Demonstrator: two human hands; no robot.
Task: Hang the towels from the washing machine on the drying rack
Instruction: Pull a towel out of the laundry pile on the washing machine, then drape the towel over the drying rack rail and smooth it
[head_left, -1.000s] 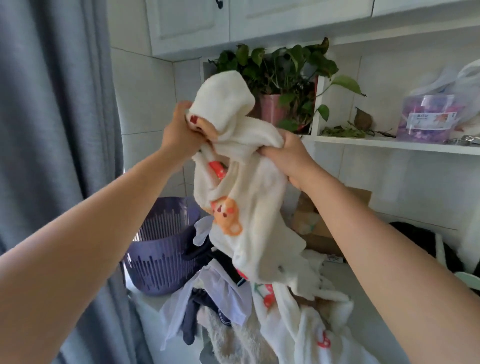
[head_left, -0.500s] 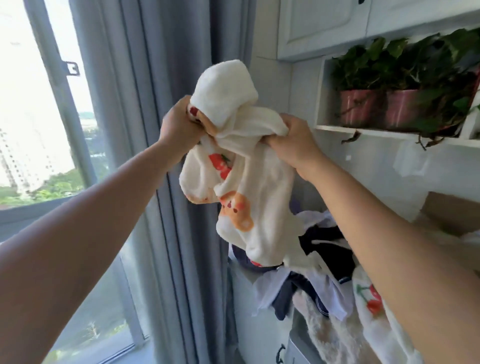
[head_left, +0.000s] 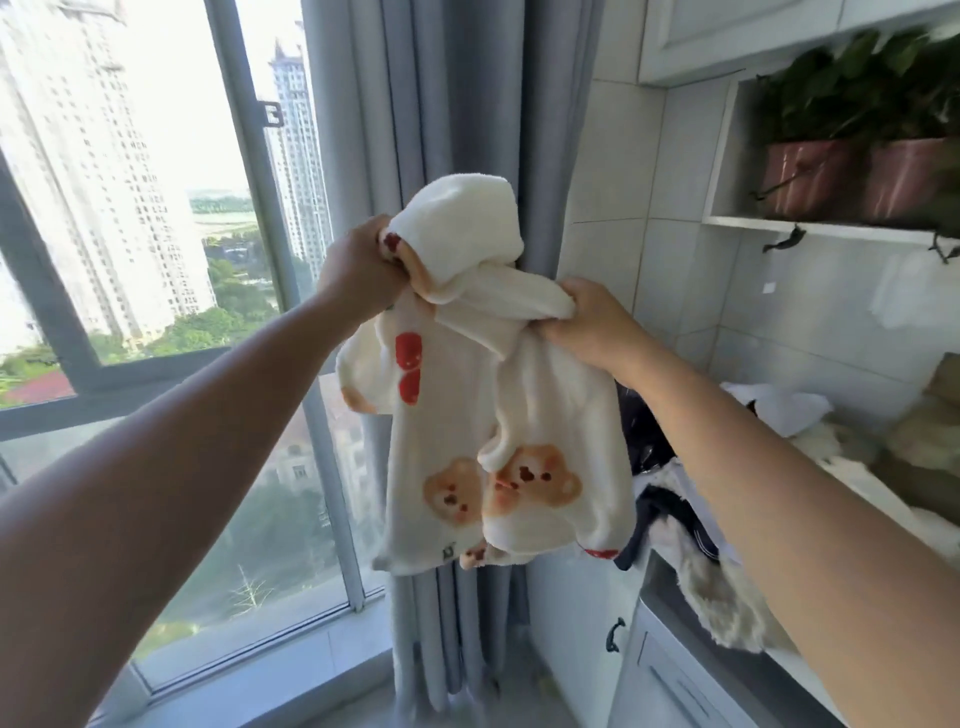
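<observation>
A cream towel printed with orange bears and red shapes hangs bunched in the air in front of me. My left hand grips its upper left part, where a fold of cloth sticks up. My right hand grips the upper right edge. The towel's lower half dangles freely before the grey curtain. No drying rack or washing machine is in view.
A grey curtain hangs behind the towel, with a large window to the left. A heap of laundry lies on the counter at right. Potted plants stand on a wall shelf above it.
My view has swung left from the counter and shelf toward the window. Both hands keep their hold on the towel, which now hangs clear of the laundry heap.
</observation>
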